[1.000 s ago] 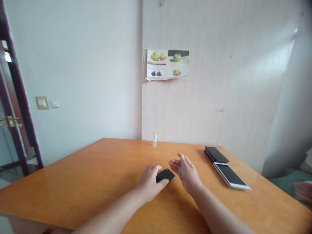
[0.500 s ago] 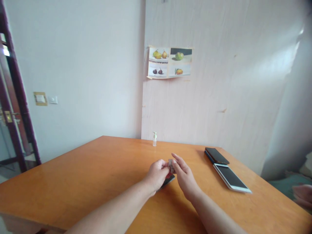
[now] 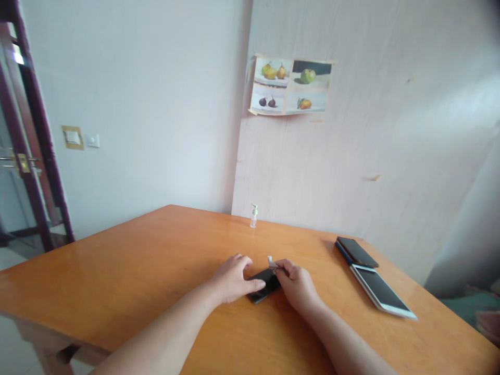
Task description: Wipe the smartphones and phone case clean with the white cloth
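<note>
A dark smartphone [image 3: 262,292] lies flat on the wooden table, screen up. Beside its left end is my left hand [image 3: 232,280], thumb stretched over the screen and the other fingers apart beyond it; the hand is open. My right hand [image 3: 297,285] is closed at the phone's right end, pinching a small crumpled whitish cloth [image 3: 270,262]. Part of the cloth sticks up above the fingers, and the rest is hidden in the grip. The right hand covers the phone's far right end.
Toward the right edge of the orange-brown table [image 3: 156,250] lie a white tablet [image 3: 385,291] and a dark tablet-like device [image 3: 357,252]. A small clear pump bottle [image 3: 253,217] stands near the back edge, by the wall. Part of another person's hand [image 3: 488,323] shows at far right.
My hands have parted: the left has moved left and down onto the phone, letting go of the cloth. The right keeps the cloth, now at the phone's end. The view has shifted slightly.
</note>
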A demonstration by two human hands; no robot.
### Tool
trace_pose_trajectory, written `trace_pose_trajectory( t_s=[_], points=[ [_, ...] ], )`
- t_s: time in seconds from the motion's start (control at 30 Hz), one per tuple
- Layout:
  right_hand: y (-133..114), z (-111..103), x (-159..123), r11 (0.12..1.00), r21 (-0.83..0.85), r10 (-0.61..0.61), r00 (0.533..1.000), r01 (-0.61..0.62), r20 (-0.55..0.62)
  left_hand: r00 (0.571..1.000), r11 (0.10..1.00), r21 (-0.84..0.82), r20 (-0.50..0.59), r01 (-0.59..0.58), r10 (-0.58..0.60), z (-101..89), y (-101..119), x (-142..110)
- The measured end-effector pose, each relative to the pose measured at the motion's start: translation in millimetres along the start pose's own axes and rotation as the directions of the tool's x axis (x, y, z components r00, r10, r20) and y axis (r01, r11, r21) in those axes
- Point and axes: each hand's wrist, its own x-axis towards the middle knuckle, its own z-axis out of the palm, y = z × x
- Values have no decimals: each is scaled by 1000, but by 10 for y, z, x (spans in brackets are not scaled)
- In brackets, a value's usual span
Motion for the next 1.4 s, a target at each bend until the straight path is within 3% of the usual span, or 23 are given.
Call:
trace_pose_trajectory(
  t_s=[0.13, 0.23, 0.43, 0.67, 0.77, 0.93, 1.13, 1.27, 1.4],
  points=[
    [23, -79, -8, 991, -135, -8, 997, -2, -73, 989, 997, 59, 142, -47, 38, -189, 9, -64],
    [84, -130, -21, 994, -103, 31, 998, -36, -48, 971, 994, 77, 229, -83, 63, -241, 47, -76],
    [37, -259, 41, 968, 97, 215, 964, -232, 159, 973, 988, 92, 208, -124, 102, -174, 49, -59],
    [-184, -224, 265, 963, -34, 269, 936, -268, 228, 976, 982, 124, 186, -139, 115, -173, 48, -44],
    [-130, -92, 320, 963, -198, 220, 956, -182, 194, 975, 981, 139, 197, -132, 103, -177, 59, -56],
    [-2, 30, 282, 918, -397, 5, 999, 17, 53, 981, 986, 116, 163, -123, 104, -147, 58, -56],
    [16, -38, 152, 863, -482, -77, 982, 153, 173, 992, 984, 168, 121, -55, 35, -140, 69, -43],
    [-23, -48, 122, 814, -556, -72, 979, 167, 190, 992, 968, 248, 129, -34, 2, -169, 99, -38],
    [-223, 39, 42, 858, -461, -111, 959, 225, 262, 982, 938, 340, 189, -62, -3, -183, 138, -28]
  ],
)
